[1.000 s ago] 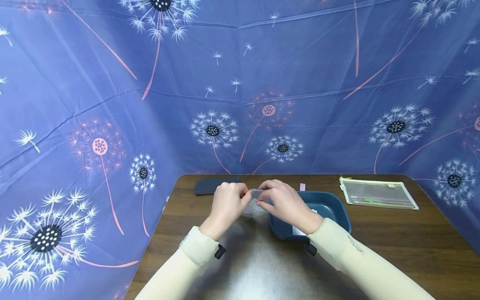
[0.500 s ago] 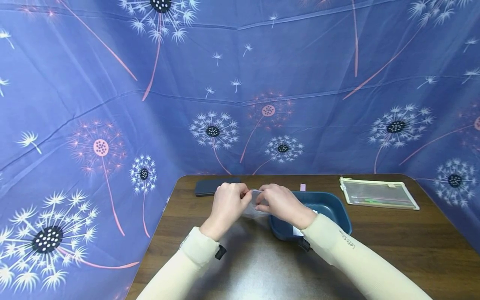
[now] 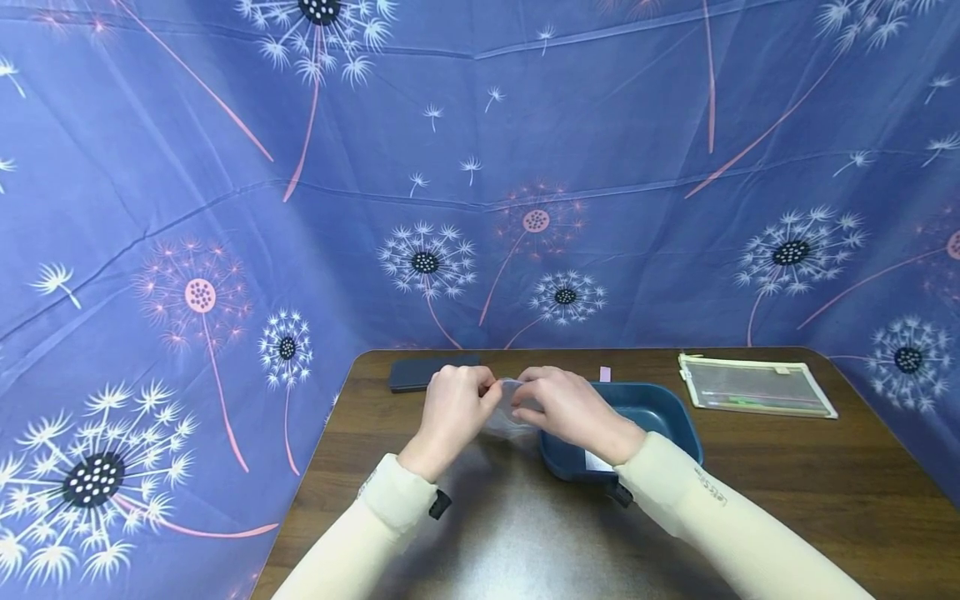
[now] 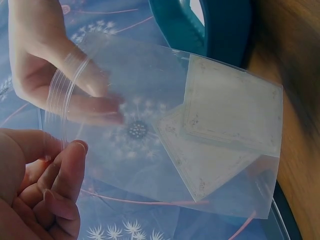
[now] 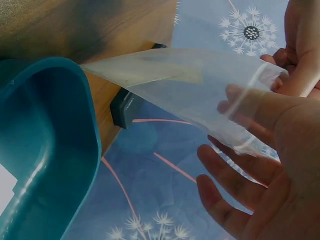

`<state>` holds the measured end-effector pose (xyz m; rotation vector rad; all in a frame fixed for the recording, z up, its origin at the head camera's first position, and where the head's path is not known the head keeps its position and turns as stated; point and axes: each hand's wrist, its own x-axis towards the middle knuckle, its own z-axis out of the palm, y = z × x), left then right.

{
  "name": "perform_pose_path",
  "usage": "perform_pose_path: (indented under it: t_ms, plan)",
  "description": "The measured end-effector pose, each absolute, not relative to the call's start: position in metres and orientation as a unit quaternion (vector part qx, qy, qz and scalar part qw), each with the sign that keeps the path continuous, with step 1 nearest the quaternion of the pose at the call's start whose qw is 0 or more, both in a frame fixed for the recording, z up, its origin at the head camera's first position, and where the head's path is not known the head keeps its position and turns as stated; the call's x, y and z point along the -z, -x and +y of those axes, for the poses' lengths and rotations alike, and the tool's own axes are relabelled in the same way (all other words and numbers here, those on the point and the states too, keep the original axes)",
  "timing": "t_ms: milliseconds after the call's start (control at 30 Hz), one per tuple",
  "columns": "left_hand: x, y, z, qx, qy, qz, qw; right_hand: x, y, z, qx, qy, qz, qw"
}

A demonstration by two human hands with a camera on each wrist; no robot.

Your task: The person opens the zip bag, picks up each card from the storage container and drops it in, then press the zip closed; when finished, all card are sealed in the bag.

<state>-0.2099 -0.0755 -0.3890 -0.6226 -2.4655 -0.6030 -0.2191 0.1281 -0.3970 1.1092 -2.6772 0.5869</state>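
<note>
A clear zip bag (image 4: pixel 135 160) hangs over the table, held at its zip edge by my left hand (image 3: pixel 456 408), whose thumb and fingers pinch the plastic. Two whitish square pieces with patterned borders, an upper one (image 4: pixel 232 105) and a lower one (image 4: pixel 205 167), overlap at the bag's bottom. My right hand (image 3: pixel 570 407) is at the bag's mouth. Its thumb and a finger show through the plastic, apparently inside, while the other fingers (image 5: pixel 225 170) spread loosely outside. Nothing is visible between its fingertips.
A teal tub (image 3: pixel 686 417) stands just right of the bag, partly under my right hand, with a white paper (image 3: pixel 597 463) in it. Behind lie a dark flat case (image 3: pixel 420 373), a pink slip (image 3: pixel 605 374) and a mesh zip pouch (image 3: pixel 757 387).
My right hand dips slightly lower and left at the bag's mouth, then its wrist swings back a little to the right. My left hand keeps its pinch in place.
</note>
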Motion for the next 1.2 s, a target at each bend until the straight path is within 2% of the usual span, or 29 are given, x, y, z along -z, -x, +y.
perform_pose_path:
  t_ms: [333,500,767,1200]
  plan:
    - [0.388,0.211,-0.079,0.227,0.229,-0.908,0.269,0.383,0.215,0.148,-0.239,-0.351,-0.892,0.156]
    - [0.388,0.211,-0.080,0.225,0.226,-0.908,0.273,0.383,0.224,0.166,-0.240,-0.321,-0.902,0.162]
    - [0.390,0.211,-0.081,0.229,0.224,-0.907,0.273,0.408,0.248,0.199,-0.208,-0.269,-0.935,0.104]
    - [0.389,0.210,-0.081,0.232,0.226,-0.906,0.274,0.454,0.265,0.239,-0.124,-0.229,-0.965,-0.036]
